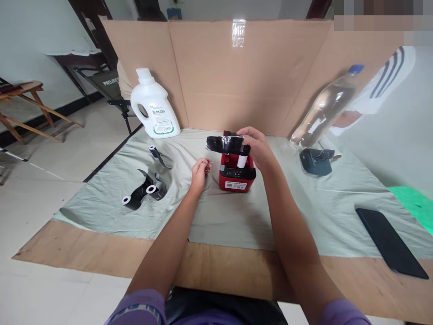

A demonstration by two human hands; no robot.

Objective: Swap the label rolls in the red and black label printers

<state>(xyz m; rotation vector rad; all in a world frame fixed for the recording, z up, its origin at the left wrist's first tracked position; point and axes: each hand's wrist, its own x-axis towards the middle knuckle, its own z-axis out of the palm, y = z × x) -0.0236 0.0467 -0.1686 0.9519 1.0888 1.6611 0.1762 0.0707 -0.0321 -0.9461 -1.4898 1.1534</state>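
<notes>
A small red and black printer (237,177) stands open at the middle of the cloth, with a label bearing a printed code on its front. Above its open bay, my right hand (257,146) is closed on a black paper roll (225,145), whose loose glossy strip reaches to the left. The white end of the roll (241,161) shows just under my fingers, over the bay. My left hand (200,171) rests left of the printer, apart from it, fingers curled together with nothing visible in them.
Several black paper rolls (138,195) lie at left on the cloth. A white detergent bottle (154,108) and a clear bottle (326,108) stand against the cardboard screen (216,76). At right are a dark wrapped object (314,163) and a phone (390,241). A person's sleeve (389,83) shows behind.
</notes>
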